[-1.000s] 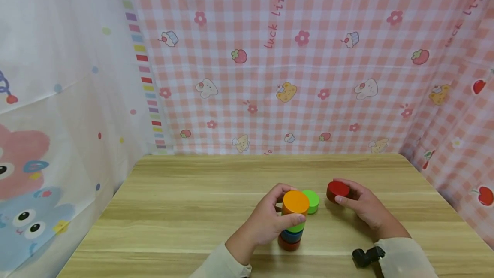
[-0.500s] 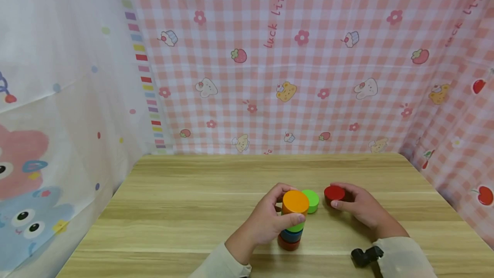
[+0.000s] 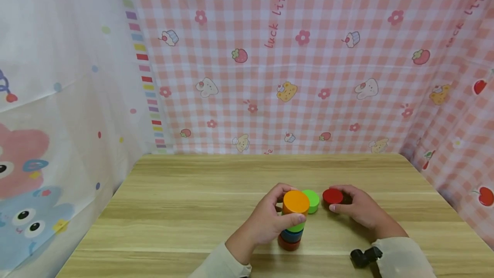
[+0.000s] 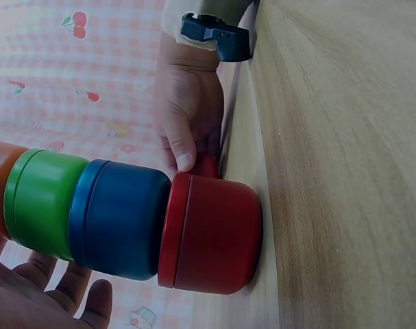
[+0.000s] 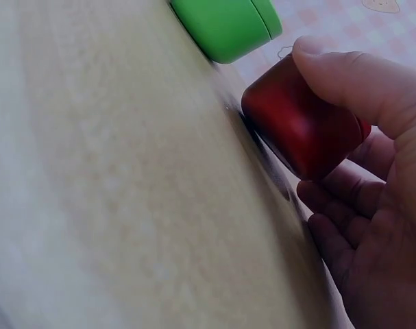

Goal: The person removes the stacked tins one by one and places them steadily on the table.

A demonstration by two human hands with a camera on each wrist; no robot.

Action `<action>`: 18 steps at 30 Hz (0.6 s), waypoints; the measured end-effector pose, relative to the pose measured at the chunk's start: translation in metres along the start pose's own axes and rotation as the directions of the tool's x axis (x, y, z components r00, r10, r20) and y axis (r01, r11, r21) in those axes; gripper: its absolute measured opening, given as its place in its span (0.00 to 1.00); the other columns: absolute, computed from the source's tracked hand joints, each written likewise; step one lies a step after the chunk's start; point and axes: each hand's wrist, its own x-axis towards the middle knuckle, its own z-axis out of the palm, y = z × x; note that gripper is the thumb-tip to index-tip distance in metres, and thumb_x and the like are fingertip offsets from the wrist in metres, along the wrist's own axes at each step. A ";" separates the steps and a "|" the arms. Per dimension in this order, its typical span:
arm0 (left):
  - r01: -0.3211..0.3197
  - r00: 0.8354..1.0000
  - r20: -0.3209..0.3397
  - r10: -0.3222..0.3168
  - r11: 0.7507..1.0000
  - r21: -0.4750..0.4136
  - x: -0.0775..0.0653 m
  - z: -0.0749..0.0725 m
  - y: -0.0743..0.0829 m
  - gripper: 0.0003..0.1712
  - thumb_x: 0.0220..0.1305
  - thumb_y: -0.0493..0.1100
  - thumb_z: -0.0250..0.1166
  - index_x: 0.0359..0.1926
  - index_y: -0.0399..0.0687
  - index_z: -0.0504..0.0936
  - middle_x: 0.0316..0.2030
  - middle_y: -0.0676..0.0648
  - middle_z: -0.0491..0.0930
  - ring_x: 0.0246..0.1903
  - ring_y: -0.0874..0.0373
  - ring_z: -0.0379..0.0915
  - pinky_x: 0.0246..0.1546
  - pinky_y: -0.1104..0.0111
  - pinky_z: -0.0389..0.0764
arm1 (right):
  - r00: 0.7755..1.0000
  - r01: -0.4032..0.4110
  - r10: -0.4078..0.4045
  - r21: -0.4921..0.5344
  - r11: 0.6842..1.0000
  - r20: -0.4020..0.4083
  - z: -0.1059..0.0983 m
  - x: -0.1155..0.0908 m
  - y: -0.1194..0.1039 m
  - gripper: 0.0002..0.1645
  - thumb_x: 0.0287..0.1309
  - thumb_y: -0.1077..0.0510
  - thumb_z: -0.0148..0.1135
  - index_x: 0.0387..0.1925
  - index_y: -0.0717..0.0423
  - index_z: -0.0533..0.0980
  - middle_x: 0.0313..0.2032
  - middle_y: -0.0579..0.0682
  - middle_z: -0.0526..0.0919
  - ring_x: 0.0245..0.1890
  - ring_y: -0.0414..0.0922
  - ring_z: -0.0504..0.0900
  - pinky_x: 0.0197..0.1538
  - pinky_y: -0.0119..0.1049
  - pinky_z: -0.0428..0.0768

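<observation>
**Left hand point(image 3: 266, 220) on a tin stack point(image 3: 296, 228), right hand point(image 3: 360, 209) on a red tin point(image 3: 332, 196)**

Head view: left thumb and fingers pinch the orange tin point(image 3: 296, 201) atop the stack. Loose green tin point(image 3: 312, 200) just beyond that grip, between both hands. Right thumb and fingers pinch the red tin, to the right of the loose green one and apart from it. Black strap piece point(image 3: 365, 256) at the right cuff.

Left wrist view: below the left grip, in order, stacked green tin point(image 4: 46, 199), blue tin point(image 4: 122, 219), bottom red tin point(image 4: 211, 236). Stack upright, its base on the table point(image 4: 345, 171).

Right wrist view: thumb one side of the red tin, fingers the other. Tin close over the table; contact cannot be told.
</observation>
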 end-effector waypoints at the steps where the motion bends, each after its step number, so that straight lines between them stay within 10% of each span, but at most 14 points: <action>1: 0.002 1.000 0.000 -0.002 1.000 0.001 0.000 0.000 0.000 0.25 0.67 0.49 0.75 0.61 0.62 0.77 0.54 0.56 0.79 0.55 0.57 0.72 0.58 0.57 0.71 | 1.000 -0.003 0.003 -0.003 1.000 0.000 0.000 0.000 0.000 0.40 0.61 0.52 0.77 0.69 0.66 0.73 0.63 0.65 0.79 0.60 0.58 0.79 0.62 0.53 0.76; 18: 0.000 1.000 0.008 0.000 1.000 -0.017 0.000 0.000 0.001 0.25 0.67 0.48 0.75 0.61 0.62 0.76 0.53 0.55 0.79 0.54 0.57 0.72 0.57 0.59 0.72 | 0.999 0.016 -0.016 0.014 1.000 0.028 -0.002 0.000 0.000 0.40 0.59 0.56 0.78 0.68 0.67 0.72 0.61 0.64 0.80 0.56 0.53 0.80 0.53 0.33 0.79</action>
